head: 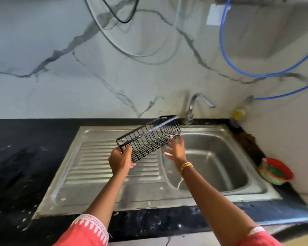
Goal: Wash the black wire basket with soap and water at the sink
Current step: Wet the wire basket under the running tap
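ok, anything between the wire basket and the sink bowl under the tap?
Nothing visible. The left hand grips the black wire basket tilted above the drainboard, the right hand open at its far end. The sink bowl beside it looks bare, and the tap has free space below.

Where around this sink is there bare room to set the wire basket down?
Bare patches: the ribbed drainboard under the left hand, the sink basin beyond the right hand, and the black counter left of the sink. Crowded: the right corner, with a red bowl and bottle by the faucet.
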